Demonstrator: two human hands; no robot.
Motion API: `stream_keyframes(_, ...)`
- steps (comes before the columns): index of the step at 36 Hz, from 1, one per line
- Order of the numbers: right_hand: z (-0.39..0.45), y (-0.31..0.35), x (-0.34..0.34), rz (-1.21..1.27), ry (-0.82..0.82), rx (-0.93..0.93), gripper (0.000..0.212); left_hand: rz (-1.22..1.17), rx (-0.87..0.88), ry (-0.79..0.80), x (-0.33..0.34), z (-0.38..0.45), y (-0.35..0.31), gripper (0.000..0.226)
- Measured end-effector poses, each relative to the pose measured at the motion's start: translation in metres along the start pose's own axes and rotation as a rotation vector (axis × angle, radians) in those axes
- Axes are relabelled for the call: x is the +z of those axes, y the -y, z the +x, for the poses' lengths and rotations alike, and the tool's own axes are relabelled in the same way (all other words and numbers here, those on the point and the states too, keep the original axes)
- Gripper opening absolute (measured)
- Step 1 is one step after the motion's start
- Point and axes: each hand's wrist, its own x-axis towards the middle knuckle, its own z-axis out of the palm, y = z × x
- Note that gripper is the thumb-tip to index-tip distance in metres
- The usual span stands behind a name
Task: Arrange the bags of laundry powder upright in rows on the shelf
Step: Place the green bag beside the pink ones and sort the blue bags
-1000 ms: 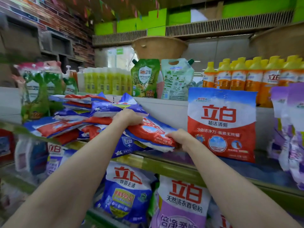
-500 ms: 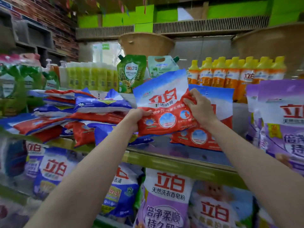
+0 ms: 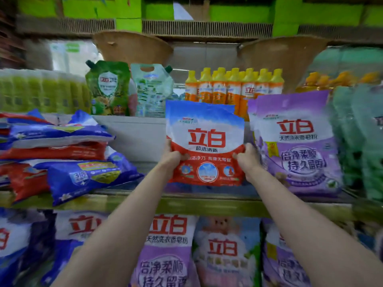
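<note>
one head-worn view, close in, facing straight at the shelf from about its height.

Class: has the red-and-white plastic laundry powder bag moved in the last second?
Yes. The red-and-white plastic laundry powder bag went from the flat pile of bags rightward, and now stands upright beside the purple bag.

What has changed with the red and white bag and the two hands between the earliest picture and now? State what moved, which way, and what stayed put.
The red and white bag was lifted off the flat pile, carried right and turned upright in front of the bag already standing there. The left hand and right hand kept gripping its sides throughout. The rest of the pile, the purple bag and the orange bottles stayed in place.
</note>
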Motion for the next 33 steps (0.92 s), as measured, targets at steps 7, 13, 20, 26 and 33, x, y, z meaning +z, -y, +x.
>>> stream_keyframes(7,-0.01,0.008,0.0,-0.279,-0.08,-0.133,0.033,0.304,-0.047,-0.102,-0.005,0.008,-0.002,0.057)
stream_keyframes(13,-0.009,0.036,0.015,-0.541,-0.21,-0.546,0.05,0.715,0.028,-0.196,-0.025,0.003,-0.022,0.044)
stream_keyframes(20,-0.035,0.074,0.08,-0.496,0.061,-0.852,0.036,0.987,0.121,-0.347,-0.075,-0.014,-0.049,0.027)
stream_keyframes(26,-0.061,0.09,0.137,-0.464,0.396,-0.853,0.039,1.102,0.093,-0.496,-0.136,-0.036,-0.074,0.019)
stream_keyframes(33,-0.074,0.104,0.188,-0.463,0.509,-0.826,0.044,1.154,0.094,-0.685,-0.185,-0.057,-0.092,0.021)
